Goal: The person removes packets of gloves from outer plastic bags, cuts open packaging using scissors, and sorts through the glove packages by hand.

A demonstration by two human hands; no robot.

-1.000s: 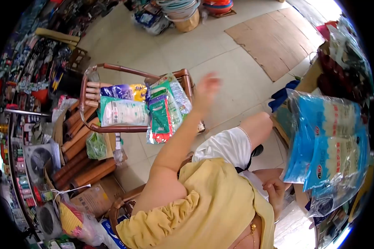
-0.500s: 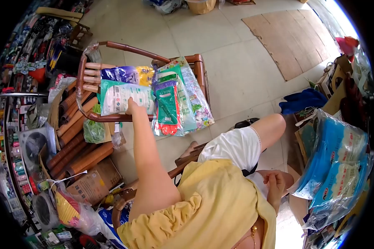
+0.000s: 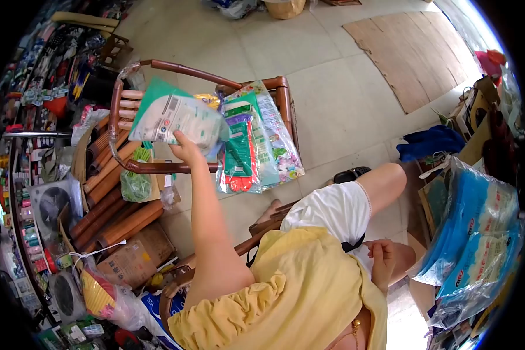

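Tiled floor (image 3: 326,111) surrounds the chair (image 3: 283,98). Left hand (image 3: 188,151): fingers grip the green-and-white packet (image 3: 184,119) over the chair; apparent step, lifting. Movement requires secure grip. Right hand (image 3: 382,263), apart from the chair: fingers curled, contents indeterminable.

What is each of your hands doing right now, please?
Left hand: closed on the near edge of the green-and-white packet.
Right hand: fingers curled closed by the thigh, with nothing visible in it.

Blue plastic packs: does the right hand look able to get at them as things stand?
Probably yes: the blue packs are close to the right hand, with only the bare leg between them in view.
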